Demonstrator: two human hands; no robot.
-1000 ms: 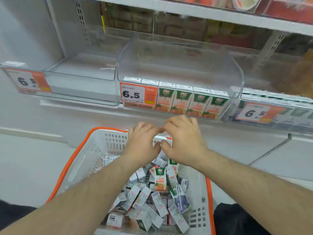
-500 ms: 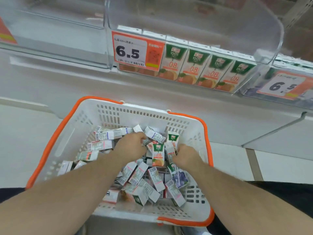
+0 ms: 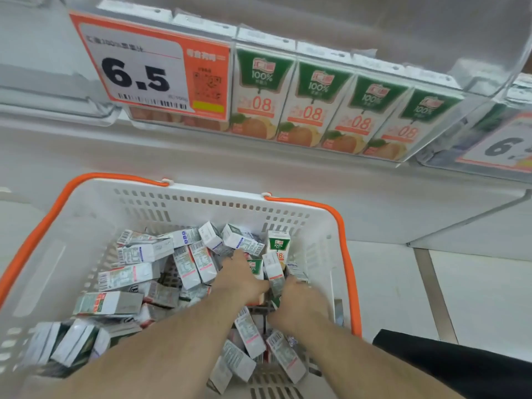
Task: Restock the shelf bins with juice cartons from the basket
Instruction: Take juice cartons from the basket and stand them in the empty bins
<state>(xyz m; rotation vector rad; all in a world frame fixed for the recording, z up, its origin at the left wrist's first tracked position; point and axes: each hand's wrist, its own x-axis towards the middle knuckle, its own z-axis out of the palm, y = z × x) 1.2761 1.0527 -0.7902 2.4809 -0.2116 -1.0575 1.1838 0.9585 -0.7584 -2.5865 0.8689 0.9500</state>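
A white basket [image 3: 201,210] with an orange rim stands below the shelf and holds several small juice cartons [image 3: 126,276] lying in a loose heap. My left hand [image 3: 239,280] is down in the heap, its fingers curled over a green-topped carton [image 3: 255,265]. Close to its right, my right hand [image 3: 299,303] grips an upright carton [image 3: 273,273] that stands between the two hands. Above, a clear shelf bin [image 3: 472,82] shows a front row of green and orange cartons [image 3: 313,110].
A 6.5 price tag [image 3: 144,70] covers the left of the middle bin's front. Another clear bin [image 3: 43,93] sits to the left, and a third with its own tag [image 3: 506,145] to the right. Pale floor tiles [image 3: 475,298] lie right of the basket.
My view has dropped and closed in on the basket. Both hands went from the basket's far rim down into the cartons and have drawn together around cartons at the middle right.
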